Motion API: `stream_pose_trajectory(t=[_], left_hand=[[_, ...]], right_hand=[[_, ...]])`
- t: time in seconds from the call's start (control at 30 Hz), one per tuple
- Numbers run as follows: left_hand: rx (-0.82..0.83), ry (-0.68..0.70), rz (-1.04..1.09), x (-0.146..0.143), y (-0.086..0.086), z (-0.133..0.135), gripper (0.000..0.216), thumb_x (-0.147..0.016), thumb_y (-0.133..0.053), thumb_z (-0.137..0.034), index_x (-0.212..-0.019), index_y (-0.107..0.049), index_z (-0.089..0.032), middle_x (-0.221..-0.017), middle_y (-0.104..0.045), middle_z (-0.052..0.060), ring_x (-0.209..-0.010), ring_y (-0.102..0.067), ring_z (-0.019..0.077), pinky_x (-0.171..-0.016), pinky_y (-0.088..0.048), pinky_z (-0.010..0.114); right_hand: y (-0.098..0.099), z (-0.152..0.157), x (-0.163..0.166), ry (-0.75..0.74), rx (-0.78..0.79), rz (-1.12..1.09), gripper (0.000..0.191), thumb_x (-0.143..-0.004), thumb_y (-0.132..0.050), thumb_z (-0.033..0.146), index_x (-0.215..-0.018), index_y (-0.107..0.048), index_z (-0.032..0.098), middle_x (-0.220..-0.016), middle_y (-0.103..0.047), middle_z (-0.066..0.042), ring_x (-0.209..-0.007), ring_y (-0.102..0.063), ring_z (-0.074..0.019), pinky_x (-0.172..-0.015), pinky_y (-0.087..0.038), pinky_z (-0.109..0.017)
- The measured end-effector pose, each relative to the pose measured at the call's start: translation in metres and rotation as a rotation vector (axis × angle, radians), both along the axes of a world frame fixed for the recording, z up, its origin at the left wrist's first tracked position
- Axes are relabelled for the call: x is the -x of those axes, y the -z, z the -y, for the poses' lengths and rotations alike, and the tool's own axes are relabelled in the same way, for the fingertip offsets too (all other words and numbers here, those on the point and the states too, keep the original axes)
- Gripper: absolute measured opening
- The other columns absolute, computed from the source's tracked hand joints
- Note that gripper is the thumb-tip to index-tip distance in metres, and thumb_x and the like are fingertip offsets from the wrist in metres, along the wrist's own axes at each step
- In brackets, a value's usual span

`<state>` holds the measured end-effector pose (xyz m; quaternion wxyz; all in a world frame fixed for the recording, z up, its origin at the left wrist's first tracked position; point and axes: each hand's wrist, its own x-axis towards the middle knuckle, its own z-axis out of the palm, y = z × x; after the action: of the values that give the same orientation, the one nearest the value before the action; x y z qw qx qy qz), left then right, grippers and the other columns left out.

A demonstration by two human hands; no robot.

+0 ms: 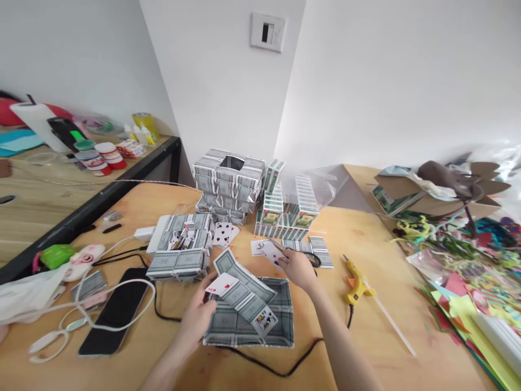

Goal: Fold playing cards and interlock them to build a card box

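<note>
My left hand (201,307) is closed on a strip of joined playing cards (240,296), patterned backs mostly up, with an ace of hearts at one end and a face card at the other. The strip hangs over an open tray made of playing cards (285,320). Another card strip (248,274) slants across the tray's far side. My right hand (299,269) is beyond the tray's far right corner, its fingers closed around scissors (316,259) whose black handle shows behind it. Loose cards (260,247) lie face up beside its fingertips.
Card-built boxes (228,179) and stacked card packs (280,212) stand at the back. A smaller card box (179,263) is left of the tray, near a phone (116,312) and cables. Right lie a yellow glue gun (356,282), its cord, and craft scraps (468,271).
</note>
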<state>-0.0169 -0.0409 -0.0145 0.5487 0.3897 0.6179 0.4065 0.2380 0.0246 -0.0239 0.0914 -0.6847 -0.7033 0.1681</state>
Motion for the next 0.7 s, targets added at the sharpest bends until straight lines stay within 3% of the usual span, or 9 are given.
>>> stream_pose_trajectory(t=[0.1, 0.23, 0.33, 0.4, 0.47, 0.53, 0.6, 0.7], left_hand=[[0.053, -0.02, 0.034, -0.004, -0.011, -0.008, 0.067, -0.051, -0.04, -0.011, -0.116, -0.047, -0.018, -0.094, -0.065, 0.003, -0.074, -0.059, 0.0171, -0.058, -0.044, 0.024], [0.033, -0.101, 0.089, 0.005, -0.036, -0.018, 0.069, -0.049, -0.042, -0.011, -0.117, -0.047, -0.021, -0.076, -0.065, -0.002, -0.054, -0.053, 0.0123, -0.045, -0.037, 0.02], [-0.004, -0.245, 0.107, 0.024, -0.064, -0.027, 0.064, -0.048, -0.044, -0.01, -0.11, -0.051, -0.019, -0.068, -0.064, -0.002, -0.048, -0.05, 0.0122, -0.042, -0.039, 0.022], [-0.052, -0.427, 0.109, 0.04, -0.078, -0.036, 0.057, -0.046, -0.046, -0.008, -0.103, -0.055, -0.016, -0.061, -0.062, -0.002, -0.043, -0.046, 0.0104, -0.04, -0.038, 0.021], [-0.206, -0.608, 0.079, 0.056, -0.085, -0.048, 0.056, -0.046, -0.046, -0.005, -0.1, -0.054, -0.017, -0.063, -0.062, -0.004, -0.047, -0.049, 0.0098, -0.044, -0.04, 0.021], [-0.367, -0.697, 0.04, 0.07, -0.084, -0.061, 0.055, -0.046, -0.046, -0.002, -0.099, -0.053, -0.017, -0.073, -0.064, -0.003, -0.059, -0.054, 0.0112, -0.053, -0.046, 0.024], [-0.445, -0.661, 0.05, 0.081, -0.079, -0.073, 0.047, -0.049, -0.048, -0.003, -0.094, -0.053, -0.015, -0.079, -0.064, -0.001, -0.068, -0.056, 0.0123, -0.064, -0.048, 0.029], [-0.422, -0.493, 0.112, 0.09, -0.069, -0.085, 0.031, -0.059, -0.053, -0.01, -0.09, -0.049, -0.014, -0.087, -0.063, 0.001, -0.078, -0.057, 0.0138, -0.076, -0.046, 0.034]], right_hand=[[0.005, 0.021, -0.015, 0.212, -0.147, -0.272, 0.03, -0.078, -0.046, 0.04, -0.057, -0.051, 0.018, -0.049, -0.053, 0.0, -0.046, -0.048, -0.0134, -0.045, -0.03, -0.022], [0.005, 0.048, -0.024, 0.455, -0.239, -0.55, 0.039, -0.073, -0.048, 0.054, -0.056, -0.047, 0.019, -0.044, -0.047, 0.002, -0.04, -0.042, -0.0119, -0.04, -0.028, -0.022], [0.002, 0.062, -0.025, 0.544, -0.225, -0.662, 0.043, -0.068, -0.05, 0.061, -0.056, -0.047, 0.019, -0.041, -0.042, 0.004, -0.038, -0.039, -0.0113, -0.038, -0.028, -0.022], [0.003, 0.068, -0.023, 0.557, -0.199, -0.716, 0.045, -0.065, -0.052, 0.062, -0.056, -0.048, 0.019, -0.041, -0.04, 0.004, -0.038, -0.038, -0.0111, -0.038, -0.027, -0.022], [0.006, 0.072, -0.02, 0.553, -0.171, -0.762, 0.045, -0.064, -0.052, 0.063, -0.057, -0.049, 0.018, -0.042, -0.041, 0.004, -0.039, -0.037, -0.0109, -0.038, -0.027, -0.022], [0.012, 0.075, -0.016, 0.541, -0.157, -0.804, 0.044, -0.064, -0.053, 0.062, -0.056, -0.047, 0.018, -0.043, -0.04, 0.004, -0.04, -0.037, -0.0105, -0.038, -0.027, -0.022], [0.018, 0.077, -0.01, 0.509, -0.141, -0.846, 0.043, -0.066, -0.054, 0.06, -0.055, -0.047, 0.018, -0.043, -0.039, 0.004, -0.04, -0.037, -0.0099, -0.039, -0.027, -0.021], [0.025, 0.077, -0.003, 0.447, -0.094, -0.908, 0.042, -0.066, -0.055, 0.058, -0.057, -0.051, 0.017, -0.044, -0.041, 0.004, -0.04, -0.037, -0.0093, -0.038, -0.027, -0.021]])
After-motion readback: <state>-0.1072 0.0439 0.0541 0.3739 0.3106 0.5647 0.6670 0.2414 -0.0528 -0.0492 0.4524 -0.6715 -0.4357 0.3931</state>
